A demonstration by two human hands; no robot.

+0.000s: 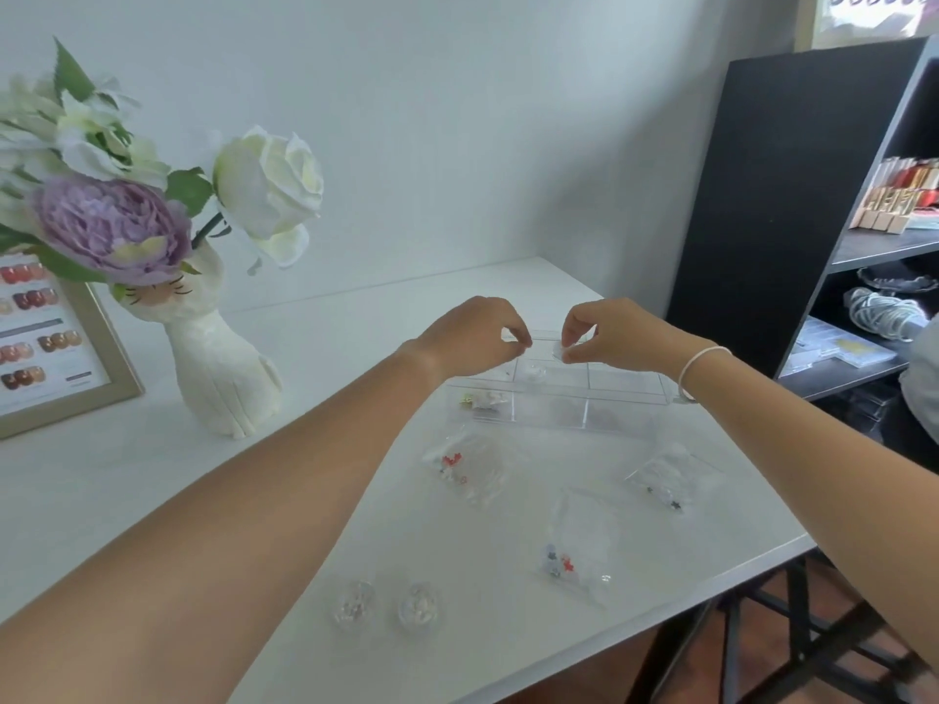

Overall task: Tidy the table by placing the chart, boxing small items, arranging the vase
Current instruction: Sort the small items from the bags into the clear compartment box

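My left hand and my right hand hover close together over the far side of a clear compartment box on the white table. My right hand pinches a small clear round container above a middle compartment. The fingertips of my left hand are pinched together; I cannot make out anything between them. Some compartments hold small pale charms. A white vase with white and purple flowers stands at the left. Behind it leans a framed nail colour chart.
Three small clear bags of charms lie in front of the box. Two small round clear jars sit near the front. A black shelf unit with supplies stands at the right, past the table edge.
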